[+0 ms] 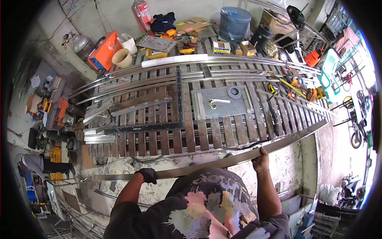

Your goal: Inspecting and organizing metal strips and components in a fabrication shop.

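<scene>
A long, flat metal bar [215,163] stretches across in front of my body, its right end reaching over the near right edge of the slatted metal workbench [191,139]. My left hand [148,175], in a dark glove, is closed around the bar left of its middle. Bare, my right hand [261,159] grips it further right, with the thumb on top. Beyond the bar, a black carpenter's square [180,99] lies on the slats. To its right is a grey metal plate [207,109] carrying a round disc [234,92] and a small shiny metal fitting [213,104].
Bundles of shiny tubes [159,77] run along the bench's far side. A yellow tape measure [272,88] and power tools [314,94] lie at the right. Behind stand an orange machine [105,49], a blue bucket [234,24] and a fire extinguisher [141,15]. Another person [43,164] is at far left.
</scene>
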A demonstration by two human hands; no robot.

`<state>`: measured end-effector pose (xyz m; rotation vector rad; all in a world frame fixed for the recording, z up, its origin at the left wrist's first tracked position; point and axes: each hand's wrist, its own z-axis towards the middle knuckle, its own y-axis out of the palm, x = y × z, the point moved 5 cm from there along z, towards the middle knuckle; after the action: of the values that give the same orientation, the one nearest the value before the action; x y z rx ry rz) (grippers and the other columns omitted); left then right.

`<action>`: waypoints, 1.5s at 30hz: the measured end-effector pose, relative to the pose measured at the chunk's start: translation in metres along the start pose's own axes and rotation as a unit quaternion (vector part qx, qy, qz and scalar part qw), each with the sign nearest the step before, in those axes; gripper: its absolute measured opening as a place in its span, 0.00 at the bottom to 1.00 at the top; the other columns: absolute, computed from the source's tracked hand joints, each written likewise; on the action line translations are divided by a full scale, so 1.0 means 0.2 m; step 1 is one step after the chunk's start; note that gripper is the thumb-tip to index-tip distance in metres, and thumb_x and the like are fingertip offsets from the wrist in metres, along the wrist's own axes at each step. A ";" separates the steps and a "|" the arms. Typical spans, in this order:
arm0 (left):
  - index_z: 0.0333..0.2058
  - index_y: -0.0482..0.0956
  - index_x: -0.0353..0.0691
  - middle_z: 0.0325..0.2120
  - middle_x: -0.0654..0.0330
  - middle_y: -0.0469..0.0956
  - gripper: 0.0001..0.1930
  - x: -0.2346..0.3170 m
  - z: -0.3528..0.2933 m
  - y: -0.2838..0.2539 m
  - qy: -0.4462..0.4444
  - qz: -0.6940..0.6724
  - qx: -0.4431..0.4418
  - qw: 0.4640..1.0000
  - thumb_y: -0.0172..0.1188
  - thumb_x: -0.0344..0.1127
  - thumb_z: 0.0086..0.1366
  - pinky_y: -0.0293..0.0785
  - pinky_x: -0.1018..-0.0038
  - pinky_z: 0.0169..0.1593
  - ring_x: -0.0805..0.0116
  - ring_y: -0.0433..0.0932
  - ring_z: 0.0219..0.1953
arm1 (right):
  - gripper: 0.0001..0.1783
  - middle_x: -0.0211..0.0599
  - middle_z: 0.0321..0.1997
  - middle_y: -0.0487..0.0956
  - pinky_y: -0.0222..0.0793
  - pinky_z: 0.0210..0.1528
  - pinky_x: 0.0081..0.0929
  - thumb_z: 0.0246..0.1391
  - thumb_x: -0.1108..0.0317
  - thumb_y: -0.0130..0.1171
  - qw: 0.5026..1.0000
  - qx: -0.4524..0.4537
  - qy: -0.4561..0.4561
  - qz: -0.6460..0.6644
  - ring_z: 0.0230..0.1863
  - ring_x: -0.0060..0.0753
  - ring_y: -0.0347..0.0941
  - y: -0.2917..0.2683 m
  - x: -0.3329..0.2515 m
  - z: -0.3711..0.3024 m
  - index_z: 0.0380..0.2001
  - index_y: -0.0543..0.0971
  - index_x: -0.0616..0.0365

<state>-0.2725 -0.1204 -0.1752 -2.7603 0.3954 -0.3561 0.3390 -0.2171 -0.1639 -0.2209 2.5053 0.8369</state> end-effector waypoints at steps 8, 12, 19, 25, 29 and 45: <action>0.31 0.86 0.44 0.28 0.54 0.84 0.20 0.01 -0.02 -0.01 0.000 0.002 0.011 1.000 0.73 0.51 0.45 0.77 0.61 0.39 0.57 0.83 0.32 | 0.11 0.34 0.39 0.80 0.70 0.56 0.39 0.65 0.59 0.53 1.000 0.012 -0.003 0.001 0.44 0.39 0.76 0.04 0.00 -0.04 0.41 0.77 0.55; 0.31 0.86 0.44 0.28 0.55 0.84 0.20 0.01 -0.02 0.00 -0.005 0.006 0.015 1.000 0.73 0.52 0.43 0.77 0.61 0.39 0.57 0.83 0.32 | 0.11 0.35 0.39 0.80 0.70 0.55 0.38 0.65 0.60 0.53 1.000 0.001 -0.006 0.000 0.44 0.39 0.76 0.04 -0.01 -0.04 0.40 0.77 0.55; 0.32 0.86 0.43 0.29 0.53 0.84 0.22 0.02 -0.04 -0.01 -0.007 0.016 0.026 1.000 0.73 0.53 0.43 0.78 0.61 0.39 0.56 0.83 0.33 | 0.10 0.35 0.38 0.80 0.69 0.55 0.38 0.65 0.61 0.53 1.000 -0.005 -0.004 0.003 0.44 0.39 0.76 0.05 0.00 -0.04 0.39 0.76 0.55; 0.34 0.86 0.44 0.33 0.53 0.85 0.23 0.08 -0.09 -0.05 -0.026 0.020 0.024 0.999 0.73 0.54 0.42 0.79 0.62 0.43 0.54 0.84 0.38 | 0.10 0.34 0.39 0.80 0.69 0.55 0.38 0.65 0.60 0.53 1.000 -0.011 -0.009 -0.001 0.45 0.38 0.75 0.04 -0.01 -0.03 0.39 0.76 0.55; 0.34 0.87 0.45 0.34 0.53 0.85 0.24 0.10 -0.10 -0.03 -0.018 0.024 0.057 0.998 0.73 0.55 0.42 0.79 0.62 0.45 0.54 0.84 0.39 | 0.14 0.33 0.43 0.80 0.62 0.60 0.42 0.62 0.56 0.55 0.999 -0.014 0.012 -0.044 0.49 0.37 0.73 0.01 0.03 -0.05 0.43 0.77 0.53; 0.24 0.84 0.40 0.24 0.47 0.82 0.21 0.34 0.45 -0.01 0.199 -0.017 0.186 0.962 0.75 0.54 0.42 0.75 0.55 0.35 0.48 0.82 0.30 | 0.19 0.34 0.45 0.81 0.66 0.55 0.38 0.62 0.52 0.56 0.984 -0.010 -0.151 -0.097 0.47 0.34 0.75 0.23 -0.38 -0.49 0.48 0.79 0.53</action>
<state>-0.1835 -0.1147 -0.2430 -2.3236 0.3337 -0.9025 0.3530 -0.2402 -0.0336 -0.3152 2.1546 0.7533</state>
